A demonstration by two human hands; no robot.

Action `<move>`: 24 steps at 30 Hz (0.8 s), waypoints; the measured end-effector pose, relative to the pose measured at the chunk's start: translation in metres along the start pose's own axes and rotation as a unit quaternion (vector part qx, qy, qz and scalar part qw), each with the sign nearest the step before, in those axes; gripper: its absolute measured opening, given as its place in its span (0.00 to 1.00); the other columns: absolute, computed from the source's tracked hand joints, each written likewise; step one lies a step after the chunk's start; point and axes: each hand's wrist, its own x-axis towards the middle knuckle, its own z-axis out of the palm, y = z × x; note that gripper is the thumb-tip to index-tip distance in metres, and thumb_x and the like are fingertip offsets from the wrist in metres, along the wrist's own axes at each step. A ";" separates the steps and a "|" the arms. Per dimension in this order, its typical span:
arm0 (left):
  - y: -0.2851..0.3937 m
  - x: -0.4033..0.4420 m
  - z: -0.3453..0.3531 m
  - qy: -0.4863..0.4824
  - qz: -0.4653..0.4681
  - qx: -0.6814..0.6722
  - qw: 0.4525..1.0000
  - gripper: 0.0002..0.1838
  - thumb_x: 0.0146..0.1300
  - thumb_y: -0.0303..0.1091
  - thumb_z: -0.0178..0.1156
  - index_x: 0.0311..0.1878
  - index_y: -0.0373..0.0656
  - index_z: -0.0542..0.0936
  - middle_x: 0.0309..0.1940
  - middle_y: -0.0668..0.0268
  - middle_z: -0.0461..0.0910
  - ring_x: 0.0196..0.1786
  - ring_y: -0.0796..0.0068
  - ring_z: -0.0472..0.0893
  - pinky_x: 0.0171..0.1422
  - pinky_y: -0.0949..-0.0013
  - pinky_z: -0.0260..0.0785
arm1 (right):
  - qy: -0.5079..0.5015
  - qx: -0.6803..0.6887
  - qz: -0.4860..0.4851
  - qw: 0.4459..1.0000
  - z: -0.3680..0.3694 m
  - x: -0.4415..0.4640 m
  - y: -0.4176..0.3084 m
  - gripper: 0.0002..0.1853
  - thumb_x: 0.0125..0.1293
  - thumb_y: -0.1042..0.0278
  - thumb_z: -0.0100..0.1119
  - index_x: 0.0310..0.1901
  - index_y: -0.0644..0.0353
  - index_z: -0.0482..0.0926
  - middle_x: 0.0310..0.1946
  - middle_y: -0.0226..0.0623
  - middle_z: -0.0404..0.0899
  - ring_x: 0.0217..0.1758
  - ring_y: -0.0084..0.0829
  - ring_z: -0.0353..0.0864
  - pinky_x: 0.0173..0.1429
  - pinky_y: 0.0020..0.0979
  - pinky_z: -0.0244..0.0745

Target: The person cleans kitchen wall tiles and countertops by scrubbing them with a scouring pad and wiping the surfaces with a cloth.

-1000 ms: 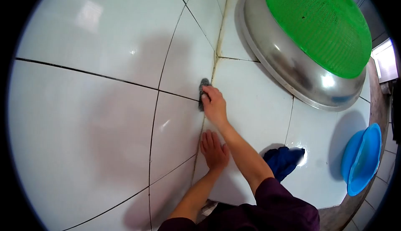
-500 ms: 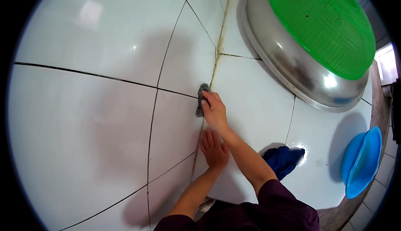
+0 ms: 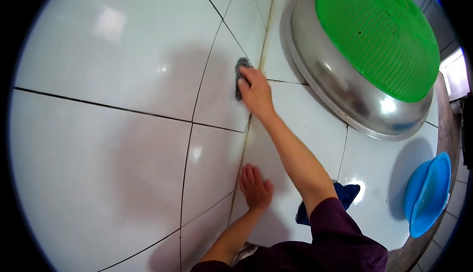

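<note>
A dark grey steel wool scrubber [image 3: 242, 64] is pressed against the white tiled wall [image 3: 98, 159], just above the corner where wall and counter meet. My right hand [image 3: 258, 94] holds it there, fingers on top of it. Closer to my body, my left hand [image 3: 256, 187] rests beside that corner on the white tiled counter [image 3: 300, 119], fingers stretched out and holding nothing. Brownish stains run along the joint. Partly covered by my right forearm, a crumpled dark blue cloth [image 3: 347, 194] lies on the counter.
A large overturned metal basin [image 3: 325, 75] sits at the far right of the counter, with a green plastic strainer [image 3: 379, 35] upside down on it. By the counter's right edge stands a light blue plastic basin [image 3: 419, 188].
My right hand has slid the scrubber farther from my body, up along the wall. My left hand stays near the same place by the corner. The view has shifted slightly.
</note>
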 end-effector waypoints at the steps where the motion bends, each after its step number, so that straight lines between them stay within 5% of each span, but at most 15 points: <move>1: 0.002 0.001 0.001 -0.002 -0.006 0.004 1.000 0.36 0.59 0.40 0.52 0.68 0.32 0.56 0.70 0.48 0.52 0.72 0.47 0.50 0.73 0.44 0.40 | -0.012 0.016 -0.011 1.000 -0.003 -0.014 -0.013 0.17 0.61 0.71 0.54 0.52 0.59 0.77 0.53 0.45 0.73 0.56 0.47 0.69 0.60 0.39 0.67; 3: 0.004 0.002 -0.002 -0.001 -0.007 0.002 1.000 0.36 0.59 0.39 0.52 0.68 0.33 0.56 0.70 0.48 0.51 0.72 0.47 0.50 0.73 0.44 0.40 | -0.027 0.078 -0.028 0.996 -0.005 -0.014 -0.019 0.17 0.62 0.69 0.53 0.53 0.58 0.77 0.53 0.44 0.73 0.57 0.46 0.69 0.61 0.38 0.66; 6: 0.004 0.000 -0.005 -0.013 -0.009 0.002 1.000 0.36 0.59 0.39 0.52 0.68 0.33 0.56 0.71 0.48 0.51 0.73 0.47 0.50 0.73 0.44 0.39 | -0.036 -0.001 0.054 0.998 -0.010 0.009 -0.012 0.17 0.62 0.71 0.54 0.53 0.62 0.76 0.53 0.45 0.72 0.59 0.43 0.70 0.62 0.34 0.66; 10: 0.005 0.000 -0.003 0.021 0.009 0.007 1.000 0.36 0.59 0.39 0.52 0.69 0.33 0.55 0.71 0.49 0.51 0.73 0.47 0.49 0.73 0.44 0.40 | -0.014 -0.002 -0.025 1.000 -0.009 -0.008 -0.020 0.18 0.61 0.72 0.54 0.53 0.63 0.75 0.51 0.45 0.74 0.57 0.45 0.71 0.61 0.35 0.67; 13: 0.001 0.000 0.000 -0.003 -0.003 0.002 1.000 0.37 0.59 0.39 0.52 0.69 0.33 0.55 0.71 0.49 0.51 0.73 0.47 0.49 0.73 0.44 0.40 | -0.045 0.001 0.041 0.998 -0.008 0.002 -0.004 0.17 0.59 0.72 0.56 0.52 0.59 0.77 0.51 0.43 0.73 0.56 0.44 0.70 0.59 0.37 0.68; 16: 0.003 -0.001 -0.002 0.008 -0.005 0.006 1.000 0.37 0.59 0.40 0.52 0.69 0.34 0.55 0.71 0.49 0.50 0.73 0.47 0.50 0.72 0.44 0.40 | -0.034 0.089 -0.085 0.992 -0.015 -0.021 -0.056 0.18 0.60 0.72 0.55 0.53 0.59 0.77 0.52 0.45 0.73 0.56 0.45 0.70 0.59 0.37 0.67; 20: 0.001 0.001 0.000 0.019 -0.013 0.017 1.000 0.35 0.61 0.43 0.52 0.68 0.34 0.58 0.70 0.51 0.53 0.71 0.48 0.54 0.71 0.44 0.45 | -0.004 0.085 -0.030 0.996 -0.016 0.048 -0.061 0.18 0.58 0.75 0.56 0.52 0.61 0.77 0.54 0.46 0.72 0.56 0.48 0.69 0.59 0.41 0.66; 24: 0.001 -0.006 0.004 0.013 -0.015 0.013 1.000 0.35 0.60 0.43 0.53 0.68 0.35 0.58 0.70 0.51 0.53 0.71 0.49 0.53 0.71 0.44 0.44 | -0.005 0.048 -0.154 0.987 -0.007 -0.040 -0.083 0.20 0.56 0.79 0.56 0.52 0.60 0.77 0.53 0.47 0.71 0.56 0.49 0.69 0.59 0.41 0.67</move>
